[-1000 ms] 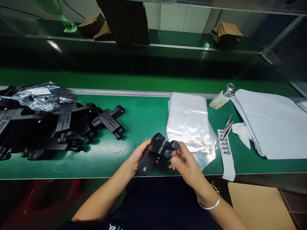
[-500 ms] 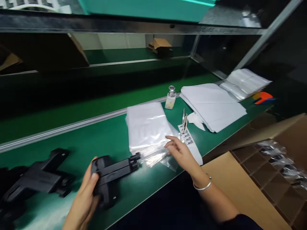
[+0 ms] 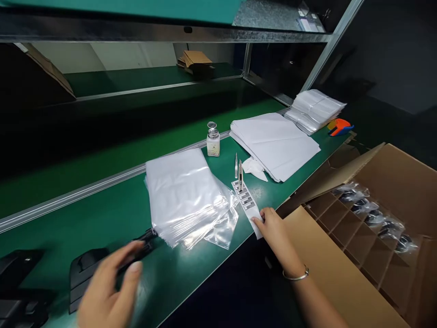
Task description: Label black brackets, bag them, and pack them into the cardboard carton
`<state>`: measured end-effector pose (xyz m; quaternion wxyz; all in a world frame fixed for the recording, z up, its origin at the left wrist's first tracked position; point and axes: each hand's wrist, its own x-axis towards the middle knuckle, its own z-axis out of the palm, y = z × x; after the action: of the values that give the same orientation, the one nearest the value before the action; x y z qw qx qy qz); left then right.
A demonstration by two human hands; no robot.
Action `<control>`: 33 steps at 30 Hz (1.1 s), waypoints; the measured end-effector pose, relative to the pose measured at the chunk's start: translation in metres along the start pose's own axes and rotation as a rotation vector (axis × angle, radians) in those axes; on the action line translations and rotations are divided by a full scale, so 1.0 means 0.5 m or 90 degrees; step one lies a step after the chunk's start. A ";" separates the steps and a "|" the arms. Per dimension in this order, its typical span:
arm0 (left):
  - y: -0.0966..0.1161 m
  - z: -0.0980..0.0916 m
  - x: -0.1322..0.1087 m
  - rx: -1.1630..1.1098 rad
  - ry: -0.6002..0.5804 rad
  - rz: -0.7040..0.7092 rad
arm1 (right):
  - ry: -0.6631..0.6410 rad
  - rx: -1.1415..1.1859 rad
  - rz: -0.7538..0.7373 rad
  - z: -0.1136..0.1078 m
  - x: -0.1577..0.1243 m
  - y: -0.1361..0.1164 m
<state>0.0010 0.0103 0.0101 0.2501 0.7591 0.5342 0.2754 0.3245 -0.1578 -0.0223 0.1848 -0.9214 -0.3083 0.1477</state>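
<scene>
At the right end of the bench edge, my right hand [image 3: 269,225] pinches the near end of a white label sheet [image 3: 246,200] printed with grey and black labels. A craft knife [image 3: 241,175] lies on the sheet's far end, with tweezers [image 3: 236,166] beside it. My left hand [image 3: 111,284], slightly blurred, is open with thumb and fingers apart over a black plastic part [image 3: 85,269] lying on the green bench. The hand hides some of that part, whose narrow end reaches the clear plastic bags [image 3: 184,187]. More black parts [image 3: 20,291] lie at the far left.
A pump bottle [image 3: 213,145] stands behind the bags. White sheets [image 3: 276,141], another bag stack [image 3: 316,107] and an orange-and-blue tool [image 3: 340,126] lie farther right. Below the bench edge, an open cardboard box [image 3: 403,182] holds bagged black items between dividers. A metal shelf [image 3: 136,34] crosses above.
My left hand has let go of the black part, which now lies on the bench. My right hand has moved from the bags to the label sheet and gripped it. The view has turned right.
</scene>
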 end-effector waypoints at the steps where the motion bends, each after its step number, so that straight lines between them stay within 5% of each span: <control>1: 0.050 0.032 -0.005 -0.083 -0.098 -0.004 | 0.004 0.078 0.006 0.002 -0.002 0.008; 4: 0.178 0.149 -0.009 -0.333 -0.472 -0.042 | -0.067 0.430 0.039 0.006 -0.009 0.028; 7: 0.258 0.256 0.001 -0.502 -0.581 -0.142 | -0.195 0.722 0.062 0.012 -0.022 0.034; 11: 0.299 0.339 0.013 -0.645 -0.572 -0.203 | -0.234 0.755 0.027 0.022 -0.035 0.039; 14: 0.302 0.363 0.017 -0.644 -0.535 -0.215 | -0.028 0.661 -0.041 0.020 -0.029 0.048; 16: 0.300 0.370 0.019 -0.628 -0.533 -0.208 | 0.077 0.564 -0.101 0.012 -0.018 0.049; 24: 0.301 0.378 0.017 -0.563 -0.516 -0.162 | 0.109 0.393 -0.151 0.006 0.012 0.041; 29: 0.299 0.383 0.018 -0.522 -0.510 -0.152 | 0.258 0.172 -0.323 0.011 0.011 0.063; 33: 0.291 0.384 0.031 -0.469 -0.513 -0.086 | 0.318 0.328 -0.314 0.002 0.008 0.061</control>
<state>0.2346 -0.0358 -0.0282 0.7012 0.6309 0.3117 0.1150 0.3429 -0.1775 -0.0368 0.5076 -0.7512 -0.4182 -0.0561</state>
